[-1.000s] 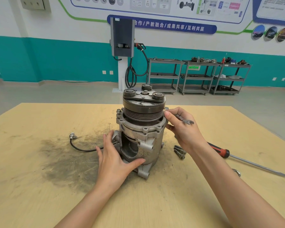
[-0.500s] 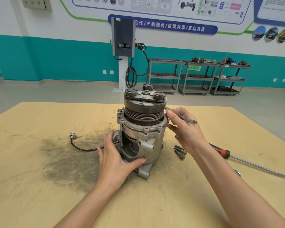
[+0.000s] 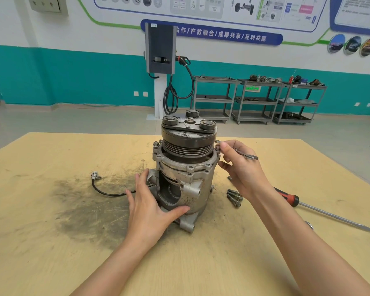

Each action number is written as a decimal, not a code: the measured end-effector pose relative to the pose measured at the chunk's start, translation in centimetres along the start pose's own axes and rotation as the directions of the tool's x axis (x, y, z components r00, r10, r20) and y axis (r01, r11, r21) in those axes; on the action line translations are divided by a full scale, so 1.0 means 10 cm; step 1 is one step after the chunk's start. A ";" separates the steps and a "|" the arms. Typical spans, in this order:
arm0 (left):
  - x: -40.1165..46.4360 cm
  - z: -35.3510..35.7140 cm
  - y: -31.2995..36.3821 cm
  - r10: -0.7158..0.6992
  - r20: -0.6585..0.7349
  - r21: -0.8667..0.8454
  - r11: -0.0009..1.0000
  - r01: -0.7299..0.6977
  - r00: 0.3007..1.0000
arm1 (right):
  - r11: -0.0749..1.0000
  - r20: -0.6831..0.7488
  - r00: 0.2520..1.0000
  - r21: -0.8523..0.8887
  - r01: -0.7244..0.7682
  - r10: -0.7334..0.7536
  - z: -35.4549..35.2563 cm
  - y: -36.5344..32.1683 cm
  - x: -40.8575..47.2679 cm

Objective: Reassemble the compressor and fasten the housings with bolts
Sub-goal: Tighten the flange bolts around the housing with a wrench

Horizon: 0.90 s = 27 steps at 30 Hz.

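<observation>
Compressor (image 3: 185, 167) stands upright near the middle of the wooden counter (image 3: 51, 242), with its pulley and clutch plate on top and the aluminium housing below. The left hand (image 3: 150, 208) rests on the lower front of the housing; its fingers are spread and nearly straight, and the thumb presses against the rounded body. The right hand (image 3: 241, 169) is at the upper right edge of the housing flange and pinches a small metal wrench (image 3: 247, 155) between thumb and fingers. One end of the wrench sits at a bolt (image 3: 217, 147) on the right side of the flange, the other end sticks out past the hand. A second bolt head (image 3: 156, 144) stands on the left side of the flange. Three loose bolts (image 3: 234, 197) lie together on the counter just beside the right wrist. A screwdriver (image 3: 320, 212) with a red and black handle lies further right, partly hidden under the forearm. A black cable (image 3: 107, 192) with a small connector runs from the base of the compressor to the left, over a dark greasy stain (image 3: 83, 210) on the wood.
</observation>
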<state>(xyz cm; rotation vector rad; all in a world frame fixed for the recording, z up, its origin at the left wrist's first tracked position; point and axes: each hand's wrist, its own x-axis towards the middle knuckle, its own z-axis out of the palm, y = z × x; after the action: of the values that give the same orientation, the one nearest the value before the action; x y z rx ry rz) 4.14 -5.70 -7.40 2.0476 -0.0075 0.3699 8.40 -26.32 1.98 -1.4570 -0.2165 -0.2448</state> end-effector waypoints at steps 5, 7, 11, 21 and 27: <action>-0.01 0.00 0.01 0.005 -0.001 -0.001 1.000 -0.005 1.000 | 0.999 0.048 0.999 -0.040 0.011 -0.009 0.01 -0.01 -0.01; -0.01 0.00 0.01 0.023 -0.005 0.003 1.000 -0.023 1.000 | 0.999 0.045 0.999 -0.038 0.009 -0.008 0.02 0.00 -0.01; 0.00 0.00 0.00 0.042 -0.014 0.009 0.999 -0.042 0.999 | 1.000 -0.002 1.000 -0.016 0.005 -0.005 0.04 0.01 -0.02; 0.00 0.01 -0.01 0.022 -0.020 0.002 1.000 -0.022 1.000 | 0.999 0.052 0.998 -0.021 0.025 -0.024 0.01 -0.01 -0.01; 0.00 0.02 0.00 0.072 -0.050 0.007 0.997 -0.072 0.996 | 0.999 0.035 0.999 0.028 0.041 -0.042 0.02 0.06 0.02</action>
<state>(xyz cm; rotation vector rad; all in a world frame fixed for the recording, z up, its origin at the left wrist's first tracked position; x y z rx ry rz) 4.20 -5.83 -7.48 2.0463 -0.0500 0.4663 8.74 -26.03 1.45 -1.4320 -0.2779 -0.2490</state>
